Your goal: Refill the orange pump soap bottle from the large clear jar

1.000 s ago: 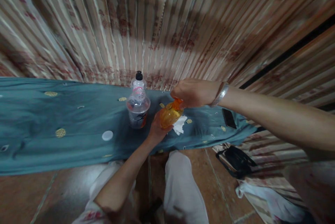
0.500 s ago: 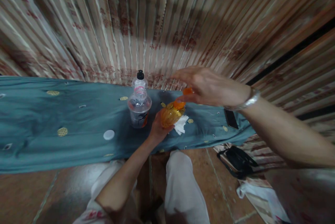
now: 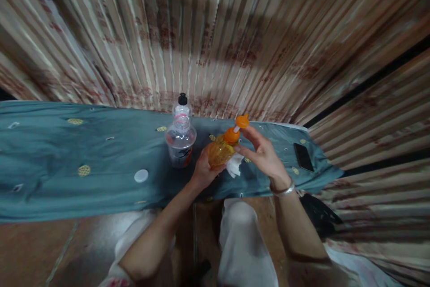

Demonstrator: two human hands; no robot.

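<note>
My left hand (image 3: 201, 171) grips the body of a small orange pump bottle (image 3: 220, 152) that stands on a teal cloth (image 3: 83, 152). Its orange pump head (image 3: 238, 129) is raised on a white stem. My right hand (image 3: 262, 155) is beside the bottle on the right, fingertips touching the pump head, a silver bracelet on the wrist. A crumpled white tissue (image 3: 234, 165) lies just behind the bottle. To the left stands a clear plastic bottle (image 3: 180, 134) with a black cap.
A white round lid (image 3: 141, 175) lies on the cloth left of my hands. A black phone (image 3: 303, 156) rests at the cloth's right end. A striped curtain hangs behind. A black object (image 3: 319, 215) lies on the tiled floor at right.
My right hand lifted off the top of the orange bottle, swung out and came back lower on its right side. The pump head now stands raised on its stem.
</note>
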